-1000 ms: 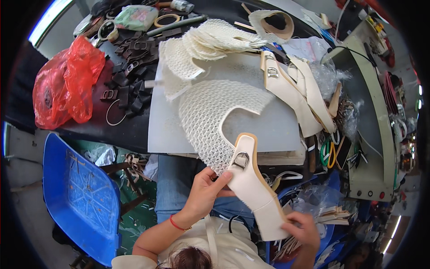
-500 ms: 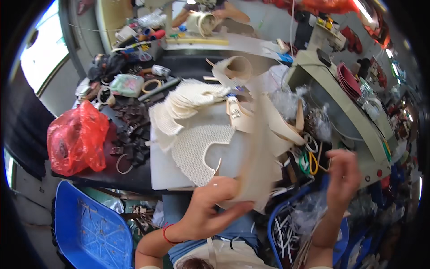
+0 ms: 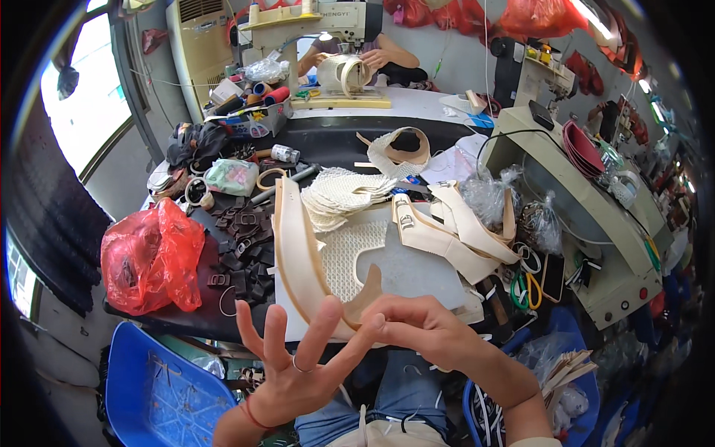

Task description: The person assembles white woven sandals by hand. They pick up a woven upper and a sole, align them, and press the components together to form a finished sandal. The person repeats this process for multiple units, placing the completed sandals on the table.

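A worker's right hand [image 3: 421, 328] pinches the near end of a long cream shoe strap [image 3: 298, 253], holding it upright over the cluttered bench, seemingly for inspection. The left hand [image 3: 298, 369] hovers just below, its fingers spread, touching the strap lightly at the thumb. Mesh uppers [image 3: 346, 194] lie stacked beyond; a red plastic bag [image 3: 149, 257] sits left.
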A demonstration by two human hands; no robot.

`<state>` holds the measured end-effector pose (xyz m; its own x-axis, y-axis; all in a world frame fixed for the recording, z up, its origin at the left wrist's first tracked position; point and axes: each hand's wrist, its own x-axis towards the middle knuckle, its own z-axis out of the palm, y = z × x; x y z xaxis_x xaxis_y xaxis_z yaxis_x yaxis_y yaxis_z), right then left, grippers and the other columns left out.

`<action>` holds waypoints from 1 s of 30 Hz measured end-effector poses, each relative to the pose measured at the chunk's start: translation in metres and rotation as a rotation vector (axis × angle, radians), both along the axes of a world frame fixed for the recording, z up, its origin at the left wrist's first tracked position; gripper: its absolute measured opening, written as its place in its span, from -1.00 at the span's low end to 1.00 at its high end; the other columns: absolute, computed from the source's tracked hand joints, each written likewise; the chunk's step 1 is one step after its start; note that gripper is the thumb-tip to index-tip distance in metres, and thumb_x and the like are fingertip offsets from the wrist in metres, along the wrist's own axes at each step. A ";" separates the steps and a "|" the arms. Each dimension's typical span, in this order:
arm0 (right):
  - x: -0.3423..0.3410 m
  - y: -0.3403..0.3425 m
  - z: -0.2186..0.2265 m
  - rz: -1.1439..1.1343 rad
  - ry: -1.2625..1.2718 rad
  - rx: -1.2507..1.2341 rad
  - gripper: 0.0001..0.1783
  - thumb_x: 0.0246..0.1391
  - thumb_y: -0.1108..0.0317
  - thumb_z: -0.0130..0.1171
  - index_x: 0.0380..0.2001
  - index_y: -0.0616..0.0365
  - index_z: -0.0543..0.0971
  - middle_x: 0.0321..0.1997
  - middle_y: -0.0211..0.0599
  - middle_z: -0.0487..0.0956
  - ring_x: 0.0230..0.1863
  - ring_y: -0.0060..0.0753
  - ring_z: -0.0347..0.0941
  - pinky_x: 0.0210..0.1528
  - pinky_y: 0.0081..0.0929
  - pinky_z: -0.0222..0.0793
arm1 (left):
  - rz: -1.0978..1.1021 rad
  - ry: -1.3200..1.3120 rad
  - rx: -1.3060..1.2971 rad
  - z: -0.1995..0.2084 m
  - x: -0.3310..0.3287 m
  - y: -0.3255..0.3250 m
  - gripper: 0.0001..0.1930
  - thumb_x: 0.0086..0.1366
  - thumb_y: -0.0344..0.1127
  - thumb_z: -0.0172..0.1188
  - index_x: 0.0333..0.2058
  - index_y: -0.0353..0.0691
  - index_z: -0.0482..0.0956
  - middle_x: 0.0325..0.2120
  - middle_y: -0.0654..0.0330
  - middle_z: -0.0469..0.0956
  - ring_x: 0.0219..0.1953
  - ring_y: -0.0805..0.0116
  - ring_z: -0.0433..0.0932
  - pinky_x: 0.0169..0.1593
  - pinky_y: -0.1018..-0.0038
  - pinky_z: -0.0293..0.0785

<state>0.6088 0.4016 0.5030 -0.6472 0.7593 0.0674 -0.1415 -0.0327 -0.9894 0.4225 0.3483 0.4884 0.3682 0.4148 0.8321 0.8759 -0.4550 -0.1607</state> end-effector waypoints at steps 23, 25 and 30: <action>-0.035 0.044 -0.039 0.060 -0.255 -0.080 -0.74 0.20 0.29 -0.01 -0.36 0.30 0.52 -0.51 -0.55 0.46 -0.47 -0.81 0.31 -0.43 -0.76 0.26 | -0.407 0.376 -0.110 0.001 -0.026 0.030 -0.74 -0.10 -0.37 0.17 -0.33 -0.21 0.56 -0.40 0.28 0.43 -0.37 0.48 0.46 -0.19 0.51 0.42; -0.034 0.051 -0.048 0.087 -0.308 -0.096 -0.74 0.20 0.28 -0.01 -0.34 0.30 0.52 -0.51 -0.55 0.47 -0.45 -0.79 0.33 -0.40 -0.75 0.27 | -0.458 0.376 -0.109 -0.002 -0.023 0.030 -0.74 -0.11 -0.39 0.17 -0.34 -0.22 0.56 -0.42 0.29 0.43 -0.37 0.47 0.46 -0.16 0.50 0.43; -0.026 0.026 -0.047 -0.311 0.082 0.054 -0.78 0.13 0.32 0.10 -0.26 0.28 0.53 -0.38 -0.42 0.53 -0.33 -0.66 0.41 -0.24 -0.63 0.32 | -0.439 0.212 -0.321 0.007 -0.025 0.037 -0.76 -0.10 -0.45 0.22 -0.35 -0.20 0.56 -0.42 0.28 0.51 -0.40 0.43 0.51 -0.22 0.45 0.44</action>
<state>0.5828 0.4275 0.4563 -0.3757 0.9136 0.1555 -0.2159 0.0769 -0.9734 0.3974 0.3856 0.4950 0.7076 0.4045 0.5793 0.5577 -0.8232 -0.1064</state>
